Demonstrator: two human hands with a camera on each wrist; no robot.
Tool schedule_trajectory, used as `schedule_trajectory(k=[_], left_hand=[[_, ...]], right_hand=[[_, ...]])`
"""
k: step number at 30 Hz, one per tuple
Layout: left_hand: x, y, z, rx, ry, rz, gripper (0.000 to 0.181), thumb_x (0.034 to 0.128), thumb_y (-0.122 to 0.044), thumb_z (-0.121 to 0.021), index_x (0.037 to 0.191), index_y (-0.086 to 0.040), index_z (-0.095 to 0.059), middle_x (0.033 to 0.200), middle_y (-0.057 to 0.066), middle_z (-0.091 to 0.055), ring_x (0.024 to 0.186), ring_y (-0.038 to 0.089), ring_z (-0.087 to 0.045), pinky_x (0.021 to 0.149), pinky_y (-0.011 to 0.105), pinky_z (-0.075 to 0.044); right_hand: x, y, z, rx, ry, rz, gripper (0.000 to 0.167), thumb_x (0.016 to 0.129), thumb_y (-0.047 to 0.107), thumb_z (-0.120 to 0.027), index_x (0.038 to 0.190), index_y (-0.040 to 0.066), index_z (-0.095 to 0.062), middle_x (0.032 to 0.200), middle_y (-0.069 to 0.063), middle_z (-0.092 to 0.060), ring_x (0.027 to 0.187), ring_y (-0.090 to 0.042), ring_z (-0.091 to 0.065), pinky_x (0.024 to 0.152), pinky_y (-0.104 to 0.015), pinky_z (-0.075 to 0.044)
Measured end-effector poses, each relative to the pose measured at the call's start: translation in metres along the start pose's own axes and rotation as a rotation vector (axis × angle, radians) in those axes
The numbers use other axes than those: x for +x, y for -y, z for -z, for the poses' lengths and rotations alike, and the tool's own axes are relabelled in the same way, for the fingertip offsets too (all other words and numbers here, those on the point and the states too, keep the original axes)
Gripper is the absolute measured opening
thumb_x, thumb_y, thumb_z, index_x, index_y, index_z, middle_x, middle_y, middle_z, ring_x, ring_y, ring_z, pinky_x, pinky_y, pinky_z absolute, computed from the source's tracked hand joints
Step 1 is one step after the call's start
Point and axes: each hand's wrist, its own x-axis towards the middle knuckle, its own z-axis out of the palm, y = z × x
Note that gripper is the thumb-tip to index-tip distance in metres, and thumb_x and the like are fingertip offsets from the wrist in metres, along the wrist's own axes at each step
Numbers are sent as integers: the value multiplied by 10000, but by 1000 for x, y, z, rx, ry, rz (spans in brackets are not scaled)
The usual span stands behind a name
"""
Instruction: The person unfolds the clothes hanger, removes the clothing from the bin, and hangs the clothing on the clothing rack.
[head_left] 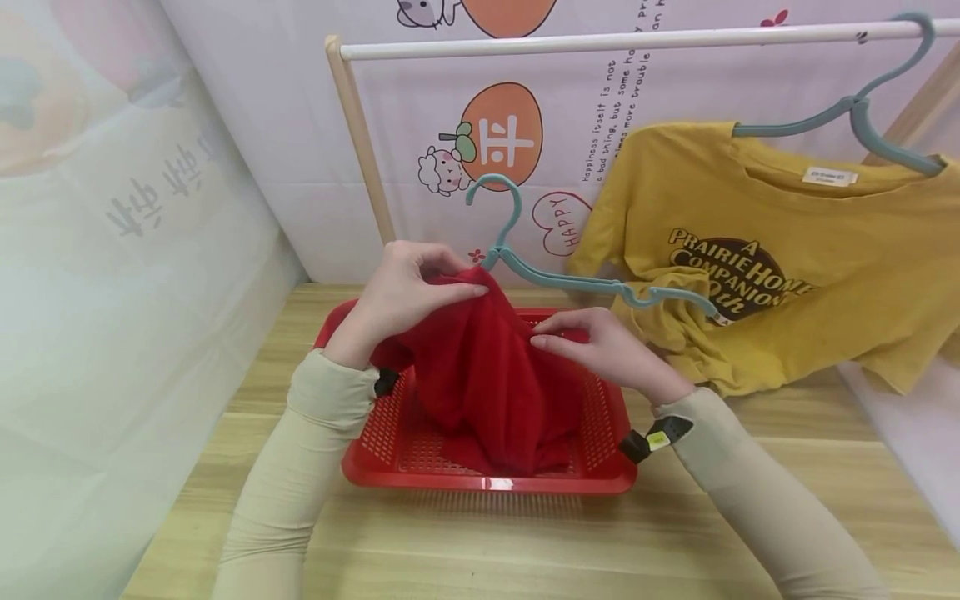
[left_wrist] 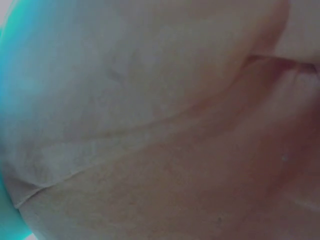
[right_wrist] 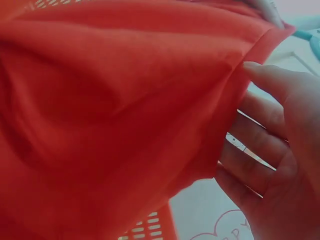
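Note:
A red garment (head_left: 480, 375) hangs in folds from both hands, its lower part inside the red basket (head_left: 491, 482). My left hand (head_left: 408, 292) pinches its top edge between thumb and fingers, beside the neck of a teal hanger (head_left: 562, 281). One arm of that hanger reaches out bare to the right; the other is hidden behind the cloth and hand. With thumb and fingers, my right hand (head_left: 592, 346) pinches the garment's right edge. In the right wrist view, the right hand (right_wrist: 280, 130) has its thumb on the hem (right_wrist: 235, 85), fingers behind it. Only blurred close surfaces fill the left wrist view.
A white rail (head_left: 600, 42) on wooden posts crosses the back. From it a yellow T-shirt (head_left: 787, 250) hangs on another teal hanger (head_left: 892, 142), partly behind the first hanger's tip. The basket stands on a wood-grain table (head_left: 420, 550). Printed sheeting (head_left: 112, 292) walls the left and back.

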Motion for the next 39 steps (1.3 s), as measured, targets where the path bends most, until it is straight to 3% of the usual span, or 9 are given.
schedule_trajectory(k=[6,10,14,16,20,26,28,34,39], left_hand=[[-5,1,11,21,-11,-1,182,844,-260,-867,955,-131,-802,867,-26,-745,777,160,-710,754,325,-581],[-10,4,17,48,-4,8,176,846,-247,-865,960,-130,-799,873,-28,-748,777,158,-711,745,316,-581],[-14,9,21,77,-2,12,170,846,-254,-865,951,-138,-799,872,-36,-743,762,151,-700,726,304,-580],[-16,12,24,82,-5,5,166,839,-248,-871,937,-134,-799,865,-33,-742,751,151,-701,714,298,-578],[-17,16,29,93,-19,-4,167,831,-238,-878,928,-127,-800,850,-29,-745,733,152,-706,694,284,-575],[-20,20,38,108,-20,11,169,839,-254,-872,932,-133,-799,837,-27,-746,729,163,-701,688,282,-573],[-20,22,39,107,-18,13,171,840,-257,-871,932,-132,-800,837,-24,-746,729,164,-701,685,283,-573],[-20,23,39,108,11,28,169,844,-258,-868,938,-135,-798,845,-21,-748,735,168,-705,685,292,-578],[-22,23,40,124,50,40,179,847,-271,-865,939,-137,-791,845,-34,-745,728,166,-705,684,302,-583]], right_hand=[[-2,-11,1,-104,14,54,212,954,326,-745,1063,152,-795,951,67,-728,891,-179,-614,740,-368,-561],[-7,-21,10,-195,-27,92,170,956,309,-747,1001,155,-802,852,82,-694,791,-189,-571,684,-333,-501],[-15,-31,23,-247,-76,68,182,951,366,-744,915,194,-792,759,84,-645,725,-186,-528,606,-319,-448],[-20,-33,29,-270,-119,44,209,942,420,-741,873,227,-785,764,103,-642,772,-160,-523,643,-330,-436],[-29,-36,40,-286,-207,48,189,912,395,-784,822,228,-780,775,118,-675,851,-175,-517,868,-421,-369],[-42,-38,54,-245,-372,46,157,822,270,-883,774,173,-769,751,37,-686,1029,-287,-435,879,-485,-316],[-44,-37,59,-249,-403,60,188,805,245,-897,731,183,-735,724,20,-659,1014,-281,-436,877,-495,-307],[-49,-29,71,-250,-410,89,217,799,202,-901,701,197,-708,713,32,-667,954,-219,-423,900,-500,-250],[-51,-25,78,-246,-397,67,207,814,238,-889,708,209,-714,707,21,-677,1001,-226,-409,901,-522,-249]])
